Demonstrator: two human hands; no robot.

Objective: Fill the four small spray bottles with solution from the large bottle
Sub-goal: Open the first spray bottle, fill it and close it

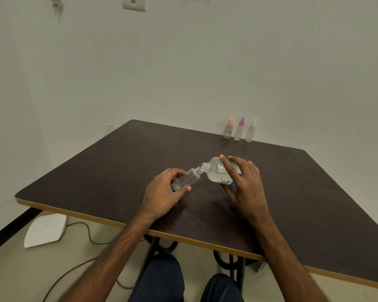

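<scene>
At a dark wooden table [96, 182] set against a pale wall [205, 62], a person's left hand [162, 192] grips an uncapped small spray bottle [187, 178], held tilted. The right hand [244, 184] curls round the large bottle [216, 171], tipped so that its open neck meets the small bottle's mouth. Beyond the right hand, three capped spray bottles [238, 129] stand in a row at the table's far edge.

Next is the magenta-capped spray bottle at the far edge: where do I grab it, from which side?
Probably pinch the magenta-capped bottle at its neck, coming from the near side: it stands upright between the pink-capped bottle and white-capped bottle, wall close behind.
</scene>
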